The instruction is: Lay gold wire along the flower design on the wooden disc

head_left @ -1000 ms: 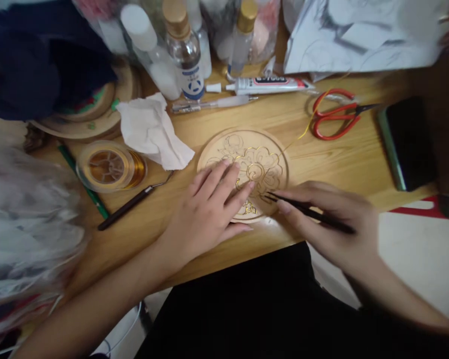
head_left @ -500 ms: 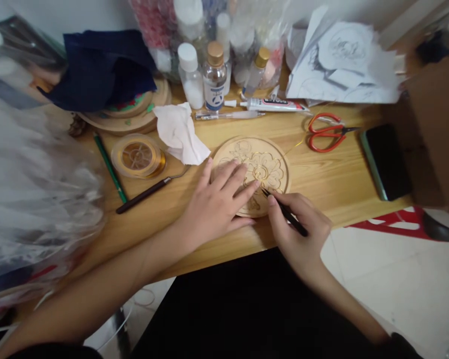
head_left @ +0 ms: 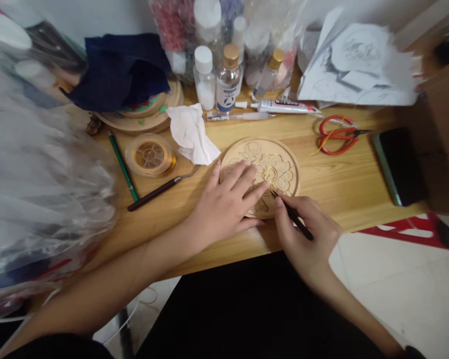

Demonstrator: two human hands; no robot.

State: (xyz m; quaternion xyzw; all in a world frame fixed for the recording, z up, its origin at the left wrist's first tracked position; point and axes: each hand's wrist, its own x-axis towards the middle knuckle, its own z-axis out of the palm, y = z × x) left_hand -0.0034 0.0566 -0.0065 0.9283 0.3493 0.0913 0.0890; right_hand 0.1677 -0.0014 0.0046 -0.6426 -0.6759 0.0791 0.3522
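A round wooden disc (head_left: 290, 154) carries a drawn flower pattern, with gold wire (head_left: 270, 173) following some of its lines around the centre. My left hand (head_left: 226, 204) lies flat over the disc's left part, fingers spread, covering some of the drawing. In my right hand (head_left: 310, 224) are black tweezers (head_left: 295, 219), held like a pen. Their tips touch down close to my left index fingertip, just below the coiled centre; whether they pinch wire is too small to tell.
Left of the disc lie a crumpled tissue (head_left: 194, 134), a spool of gold wire (head_left: 150, 155), a dark-handled hooked tool (head_left: 155, 194) and a green pencil (head_left: 122, 167). Red-handled scissors (head_left: 338, 142) and a phone (head_left: 402, 164) lie to the right. Bottles (head_left: 227, 82) and a glue tube (head_left: 284, 106) stand behind.
The whole view has shifted, so everything sits further right. A loose gold wire strand near the scissors has changed position. Both hands keep about the same places on the disc.
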